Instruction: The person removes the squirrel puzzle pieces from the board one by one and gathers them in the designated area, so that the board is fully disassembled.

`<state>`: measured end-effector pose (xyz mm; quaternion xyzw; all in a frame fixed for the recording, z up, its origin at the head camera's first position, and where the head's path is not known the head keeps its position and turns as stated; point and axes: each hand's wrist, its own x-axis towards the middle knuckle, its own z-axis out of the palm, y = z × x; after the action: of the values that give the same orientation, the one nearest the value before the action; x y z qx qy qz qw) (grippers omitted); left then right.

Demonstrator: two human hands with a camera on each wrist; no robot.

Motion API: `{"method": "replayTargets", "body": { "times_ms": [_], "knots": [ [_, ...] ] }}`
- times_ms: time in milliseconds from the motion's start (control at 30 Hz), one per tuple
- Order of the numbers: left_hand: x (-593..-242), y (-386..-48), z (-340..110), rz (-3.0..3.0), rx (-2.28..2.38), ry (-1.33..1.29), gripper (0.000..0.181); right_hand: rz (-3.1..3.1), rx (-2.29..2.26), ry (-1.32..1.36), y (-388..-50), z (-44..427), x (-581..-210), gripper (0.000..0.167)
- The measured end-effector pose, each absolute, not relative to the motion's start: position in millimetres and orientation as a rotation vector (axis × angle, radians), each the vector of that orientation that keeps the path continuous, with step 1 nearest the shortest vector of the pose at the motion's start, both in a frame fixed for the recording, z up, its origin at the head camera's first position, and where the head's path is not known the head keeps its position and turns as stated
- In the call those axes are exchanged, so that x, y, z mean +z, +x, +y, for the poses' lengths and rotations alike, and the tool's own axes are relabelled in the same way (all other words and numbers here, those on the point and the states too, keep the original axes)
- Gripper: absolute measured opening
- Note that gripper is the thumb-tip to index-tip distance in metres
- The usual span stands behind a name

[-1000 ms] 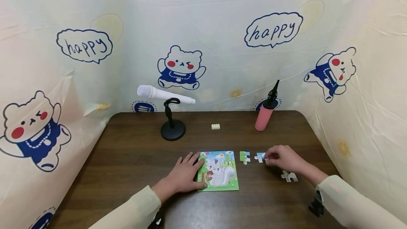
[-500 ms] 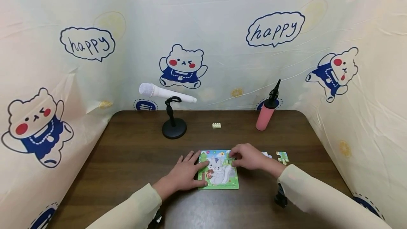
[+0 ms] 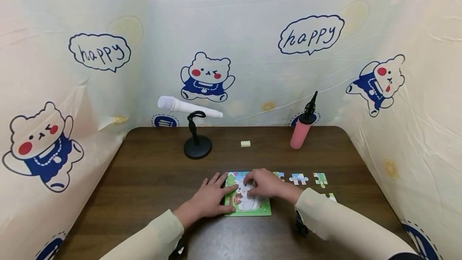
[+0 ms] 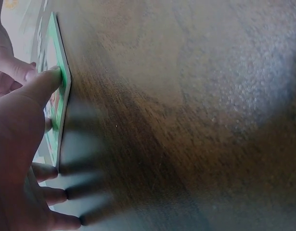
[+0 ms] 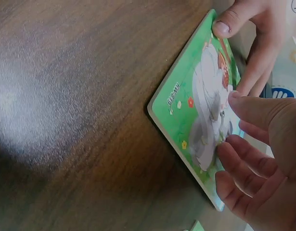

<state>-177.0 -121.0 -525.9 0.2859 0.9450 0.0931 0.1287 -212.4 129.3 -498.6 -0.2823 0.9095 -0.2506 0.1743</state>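
A square jigsaw puzzle (image 3: pixel 265 208) with a green border and a white squirrel picture lies flat on the table. My left hand (image 3: pixel 206 200) rests over its left edge with fingers spread, the thumb on the lower left corner in the head view. My right hand (image 3: pixel 265 183) is over the puzzle's middle. Its thumb (image 5: pixel 263 109) and bent fingers point down at the squirrel's upper part. Whether they pinch a piece is hidden. To the right lie several loose pieces, among them a blue-and-white piece (image 3: pixel 298 178) and a green one (image 3: pixel 320 179).
Behind the puzzle sits a cream toy brick (image 3: pixel 245 143). At the back left, a white microphone (image 3: pixel 189 107) rests on a black stand (image 3: pixel 197 147). A pink hand pump (image 3: pixel 300 133) stands at the back right. A printed curtain (image 3: pixel 252 31) surrounds the table (image 3: pixel 151 179).
My right hand has moved left from the loose pieces, past the puzzle's right edge, to its middle. A green piece now shows where that hand was. My left hand stays in place.
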Motion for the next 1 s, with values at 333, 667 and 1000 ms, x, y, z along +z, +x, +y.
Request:
{"method": "replayTargets", "body": {
  "times_ms": [333, 667, 1000],
  "knots": [
    [-522.9, -176.7, -118.9, 2.742, 0.281, 0.834, 0.074, 2.611, -0.659, -0.823, -211.1, 123.3, -501.2, 0.031],
    [-528.5, -172.8, -109.8, 2.830, 0.332, 0.783, 0.077, 2.632, -0.667, -0.745, -211.7, 119.7, -506.4, 0.043],
    [-538.2, -167.5, -101.9, 2.903, 0.401, 0.718, 0.080, 2.649, -0.719, -0.745, -214.6, 119.8, -509.0, 0.041]
  ]
}}
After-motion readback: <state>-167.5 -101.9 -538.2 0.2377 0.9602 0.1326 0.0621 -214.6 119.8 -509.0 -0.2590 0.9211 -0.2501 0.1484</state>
